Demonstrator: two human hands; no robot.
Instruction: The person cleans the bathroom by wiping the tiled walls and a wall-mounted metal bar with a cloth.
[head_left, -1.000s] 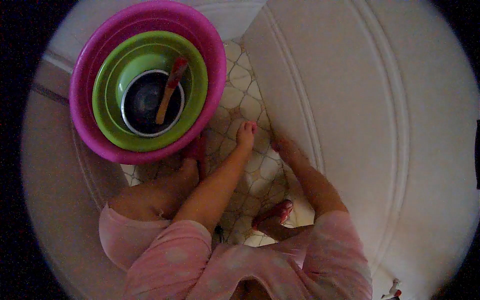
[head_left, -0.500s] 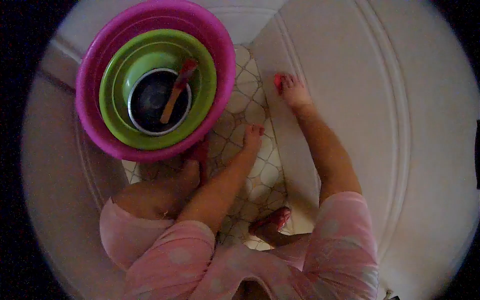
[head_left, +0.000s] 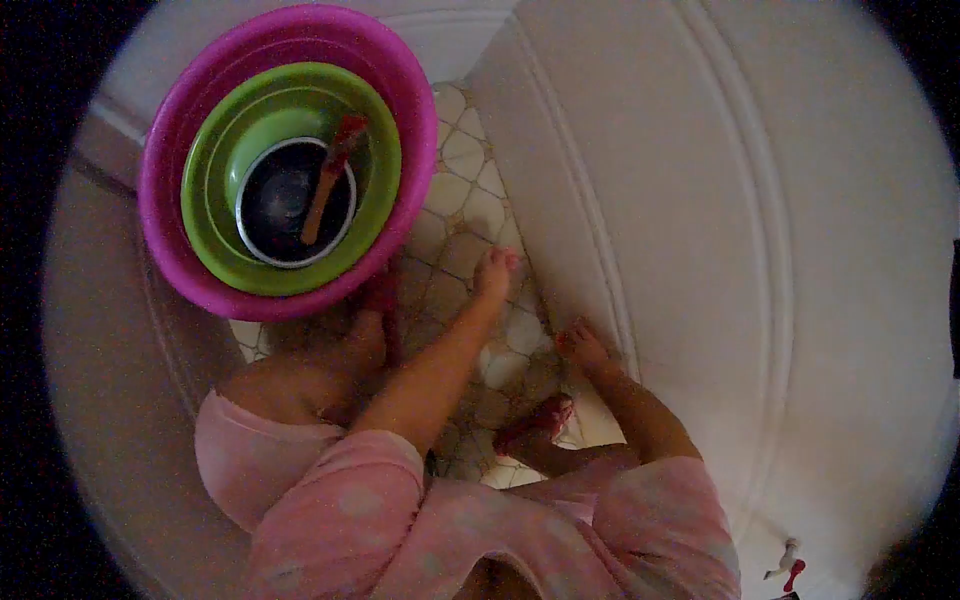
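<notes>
My left hand [head_left: 493, 274] is held out over the tiled floor with its fingers curled closed. A pinkish patch shows at its fingertips, too blurred to tell whether it is a held thing. Lower to the right, my right hand [head_left: 590, 352] is against the foot of the pale right wall [head_left: 690, 250]. Its fingers press on a small red object [head_left: 565, 342], mostly hidden under them.
A pink basin [head_left: 425, 150] holds a green basin [head_left: 385, 210] and a dark pot [head_left: 270, 205] with a wooden-handled red brush [head_left: 325, 190] across it. Red shoes [head_left: 535, 425] stand on patterned tiles [head_left: 462, 155]. A small tap [head_left: 790, 558] is at lower right.
My right hand swept up the right wall with the red object, then came back down to its foot. My left hand has hardly moved. The view has shifted slightly.
</notes>
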